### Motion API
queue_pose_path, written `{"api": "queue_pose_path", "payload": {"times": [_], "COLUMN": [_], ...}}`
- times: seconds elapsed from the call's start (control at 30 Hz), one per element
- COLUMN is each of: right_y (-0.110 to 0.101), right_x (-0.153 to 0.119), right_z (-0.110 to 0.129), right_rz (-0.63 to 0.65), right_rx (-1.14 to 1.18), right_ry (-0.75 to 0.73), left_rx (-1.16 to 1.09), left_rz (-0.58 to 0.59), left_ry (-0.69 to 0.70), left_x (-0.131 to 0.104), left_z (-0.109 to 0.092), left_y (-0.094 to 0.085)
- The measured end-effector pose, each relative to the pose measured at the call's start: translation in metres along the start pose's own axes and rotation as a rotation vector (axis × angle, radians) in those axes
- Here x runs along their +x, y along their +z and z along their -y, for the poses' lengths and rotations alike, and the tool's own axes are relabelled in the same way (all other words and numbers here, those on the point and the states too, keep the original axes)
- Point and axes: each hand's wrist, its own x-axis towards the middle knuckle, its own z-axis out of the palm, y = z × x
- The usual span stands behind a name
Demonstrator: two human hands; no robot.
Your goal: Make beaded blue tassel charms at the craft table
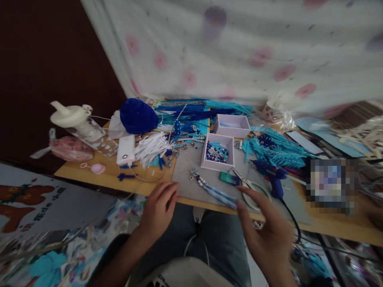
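My left hand rests at the table's front edge, fingers loosely bent and thumb a little apart, with nothing visible in it. On the right, my right hand has thumb and forefinger spread around a gap, slightly blurred. Its thumb tip is by the lower end of a light-blue ribbon tassel; whether they touch I cannot tell. White beads and silver charms top the tassel, which lies on a grey mat. Scissors with pale handles lie partly behind my right forefinger, beside a small green-and-navy card.
Behind the mat stand a white box of beads and another white box. A blue glue gun trails its cord over the front edge. White tassels, a power bank and a tumbler are to the left.
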Motion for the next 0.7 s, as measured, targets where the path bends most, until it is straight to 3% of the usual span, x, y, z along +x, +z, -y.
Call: {"api": "queue_pose_path", "payload": {"times": [0.1,0.23,0.47,0.7], "right_y": [0.038,0.06,0.069,0.069], "right_x": [0.001,-0.004,-0.003,0.003], "right_z": [-0.018,-0.03,-0.039,-0.049], "right_rz": [0.168,0.288,0.292,0.275], "right_rx": [-0.031,-0.099,-0.153,-0.142], "right_ry": [-0.101,-0.13,-0.152,-0.209], "left_rx": [0.112,0.149,0.247,0.17], "left_rz": [0.189,0.364,0.495,0.536], "left_ry": [-0.009,0.074,0.182,0.129], "left_x": [0.021,0.05,0.078,0.087], "left_z": [0.031,0.046,0.049,0.055], "left_y": [0.017,0.026,0.026,0.019]}}
